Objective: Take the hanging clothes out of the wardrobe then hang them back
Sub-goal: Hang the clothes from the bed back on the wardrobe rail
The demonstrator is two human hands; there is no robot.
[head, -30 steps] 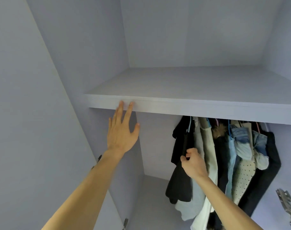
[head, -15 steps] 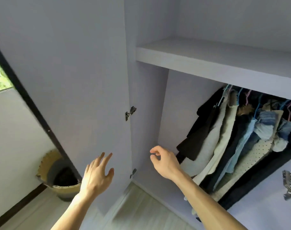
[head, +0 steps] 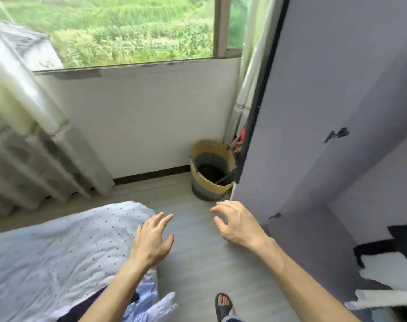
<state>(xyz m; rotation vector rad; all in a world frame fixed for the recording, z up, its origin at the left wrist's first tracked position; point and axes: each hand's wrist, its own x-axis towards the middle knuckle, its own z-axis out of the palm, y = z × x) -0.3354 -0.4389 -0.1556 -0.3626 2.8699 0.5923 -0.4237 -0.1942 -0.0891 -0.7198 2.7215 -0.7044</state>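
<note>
Hanging clothes (head: 388, 268): black and white pieces, cut off at the right edge, inside the wardrobe past its open door (head: 325, 89). Neither hand is near them. Left hand (head: 151, 242) spread and empty, right hand (head: 239, 224) loosely splayed and empty, both over the floor (head: 197, 263). Bed (head: 46, 252) at left, woven basket (head: 207, 189) beside the door.

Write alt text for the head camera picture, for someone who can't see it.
The left hand and right hand, open and empty, hover over the floor between a dotted bedspread and the wardrobe door. A woven basket stands below the window.
</note>
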